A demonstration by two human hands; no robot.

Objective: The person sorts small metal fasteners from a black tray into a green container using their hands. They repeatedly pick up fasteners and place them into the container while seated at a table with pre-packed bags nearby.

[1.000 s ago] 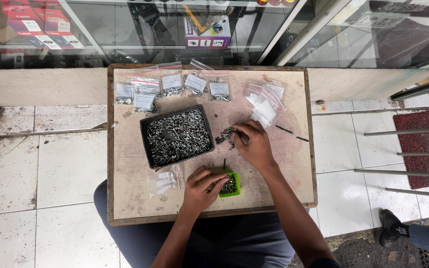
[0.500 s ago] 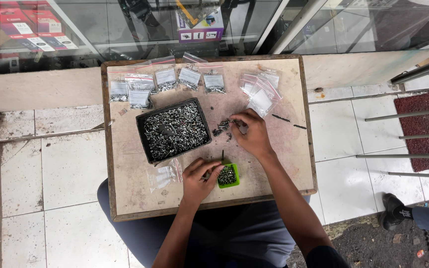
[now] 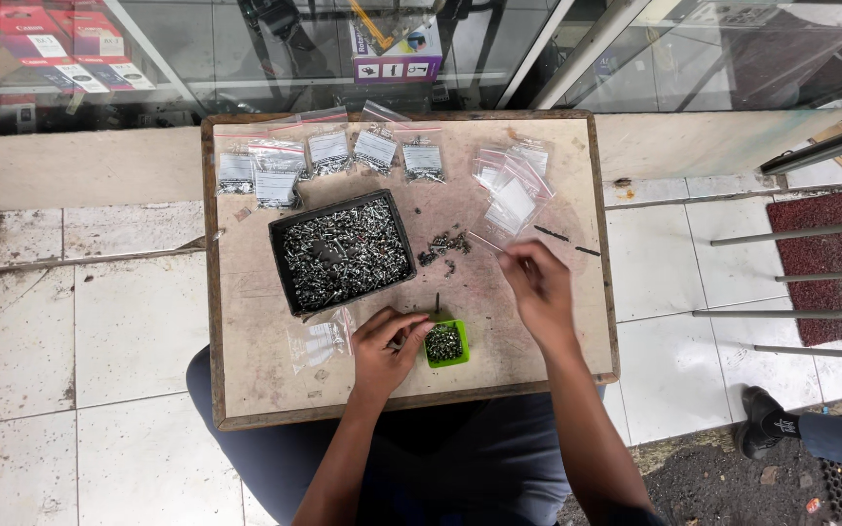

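A person seated at a small wooden bench (image 3: 255,380) on a tiled pavement sorts small metal screws, seen from above. The left hand (image 3: 387,351) rests on the board with fingers curled, its fingertips touching the rim of a small green cup (image 3: 445,344) filled with screws near the front edge; whether it pinches anything cannot be told. The right hand (image 3: 538,287) hovers blurred over the right half of the bench, fingers drawn together as if pinching something too small to make out. Between the two hands a single dark screw (image 3: 437,303) lies just behind the green cup. A black tray (image 3: 343,251) heaped with silvery screws sits at the middle of the board, tilted slightly, with a loose scatter of screws (image 3: 443,244) just to its right. A row of filled clear bags (image 3: 328,154) lines the far edge, a pile of empty clear bags (image 3: 512,190) lies at the far right, and one more clear bag (image 3: 319,343) lies beside the left hand. A shoe (image 3: 767,426) shows at the lower right.
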